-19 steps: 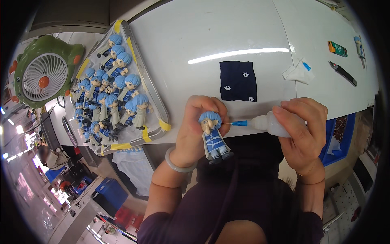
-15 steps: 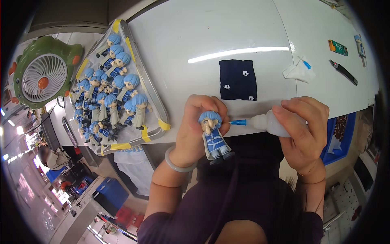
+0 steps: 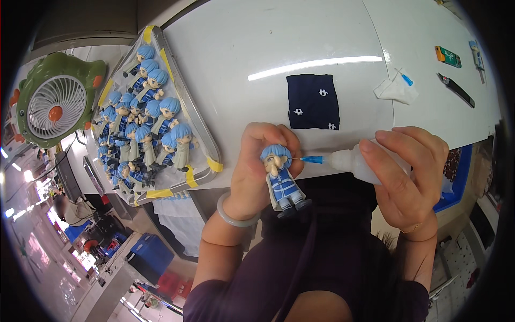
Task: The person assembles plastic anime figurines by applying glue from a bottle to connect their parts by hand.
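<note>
My left hand (image 3: 257,166) grips a small blue-haired figurine (image 3: 284,185) in a blue outfit and pale cape, tilted with its feet toward me. In my right hand (image 3: 410,174) is a translucent white squeeze bottle (image 3: 357,162), held on its side. The bottle ends in a blue-hubbed needle tip (image 3: 312,159). Its thin needle points left at the figurine's hair beside the face; whether it touches is too fine to tell. A dark navy cloth (image 3: 314,102) with small white elephant motifs lies flat on the table just beyond my hands.
A tray (image 3: 188,102) edged with yellow tape holds many similar figurines at the left. Beside it stands a green fan (image 3: 56,102). At the right lie a white tissue (image 3: 397,91) with another needle tip, a utility knife (image 3: 456,90), a green-orange box (image 3: 448,56) and a blue bin (image 3: 456,185).
My right hand has shifted slightly right, its fingers a little more extended around the bottle. The figurine and needle stay nearly in place, and the whole view has tilted a little.
</note>
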A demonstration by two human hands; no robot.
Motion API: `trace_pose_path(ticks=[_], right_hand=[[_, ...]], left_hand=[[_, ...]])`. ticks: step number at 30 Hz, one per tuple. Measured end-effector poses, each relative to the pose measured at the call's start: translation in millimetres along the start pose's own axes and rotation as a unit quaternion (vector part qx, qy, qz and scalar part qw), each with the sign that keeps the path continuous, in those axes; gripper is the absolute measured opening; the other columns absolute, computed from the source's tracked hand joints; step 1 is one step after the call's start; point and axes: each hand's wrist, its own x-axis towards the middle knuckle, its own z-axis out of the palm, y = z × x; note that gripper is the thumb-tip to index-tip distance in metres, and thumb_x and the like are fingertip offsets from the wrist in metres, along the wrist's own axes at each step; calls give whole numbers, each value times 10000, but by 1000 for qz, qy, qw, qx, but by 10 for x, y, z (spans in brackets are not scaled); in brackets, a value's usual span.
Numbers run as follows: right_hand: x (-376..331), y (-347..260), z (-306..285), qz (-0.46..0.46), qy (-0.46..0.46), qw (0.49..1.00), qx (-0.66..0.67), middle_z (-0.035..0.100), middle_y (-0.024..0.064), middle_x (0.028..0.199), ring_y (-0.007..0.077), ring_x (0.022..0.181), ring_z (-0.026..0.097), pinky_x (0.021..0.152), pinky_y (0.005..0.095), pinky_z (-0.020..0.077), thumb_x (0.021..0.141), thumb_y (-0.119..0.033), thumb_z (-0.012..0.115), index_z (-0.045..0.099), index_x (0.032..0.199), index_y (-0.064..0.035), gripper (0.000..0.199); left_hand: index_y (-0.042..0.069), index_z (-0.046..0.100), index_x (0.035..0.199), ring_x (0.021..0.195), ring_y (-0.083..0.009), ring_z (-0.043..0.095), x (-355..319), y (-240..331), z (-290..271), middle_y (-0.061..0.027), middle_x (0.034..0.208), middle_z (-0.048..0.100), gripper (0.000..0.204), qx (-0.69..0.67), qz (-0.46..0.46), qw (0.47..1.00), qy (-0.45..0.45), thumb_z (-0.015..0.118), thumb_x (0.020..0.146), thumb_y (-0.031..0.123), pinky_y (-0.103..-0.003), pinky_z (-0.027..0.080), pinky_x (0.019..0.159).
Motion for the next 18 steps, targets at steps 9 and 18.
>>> trace_pose_path(ticks=[9, 18], right_hand=[[37, -72, -71, -4, -16, 998, -54, 549, -5, 953, 200, 842, 512, 684, 295, 369, 572, -12, 622, 630, 917, -172, 381], [107, 186, -131, 48, -10, 997, 64, 568, 62, 917, 226, 826, 525, 737, 316, 407, 588, 22, 593, 612, 892, -70, 319]], left_hand=[[109, 336, 983, 584, -135, 390, 21, 8, 43, -102, 798, 408, 356, 10, -2, 1000, 17, 434, 854, 426, -236, 362, 521], [100, 353, 997, 578, -139, 392, 29, -3, 50, -102, 803, 411, 382, -23, 11, 1000, 3, 424, 853, 447, -232, 344, 508]])
